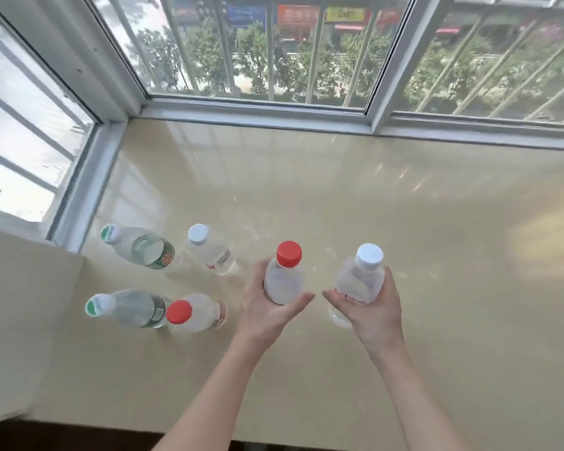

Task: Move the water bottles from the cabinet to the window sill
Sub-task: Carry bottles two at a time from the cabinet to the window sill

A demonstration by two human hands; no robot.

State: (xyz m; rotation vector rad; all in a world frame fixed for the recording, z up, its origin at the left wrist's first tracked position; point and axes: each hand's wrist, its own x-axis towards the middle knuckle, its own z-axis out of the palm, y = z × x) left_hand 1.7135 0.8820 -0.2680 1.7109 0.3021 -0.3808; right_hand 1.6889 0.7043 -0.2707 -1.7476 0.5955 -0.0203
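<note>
My left hand (267, 307) grips a clear red-capped bottle (284, 276) upright over the beige window sill (339, 190). Beside it, my right hand (372, 307) holds a clear white-capped bottle (360, 278), also upright. Several more bottles stand on the sill to the left: a green-capped bottle (137, 245) and a white-capped one (209, 249) in the back row, another green-capped bottle (127, 307) and a red-capped one (192, 312) in the front row. Whether the two held bottles touch the sill is not clear. No cabinet is in view.
White window frames (258, 107) with glass run along the back and left edges of the sill. Metal bars and trees show outside. A beige wall (20, 304) stands at the left. The sill's dark front edge (79, 434) lies at the bottom.
</note>
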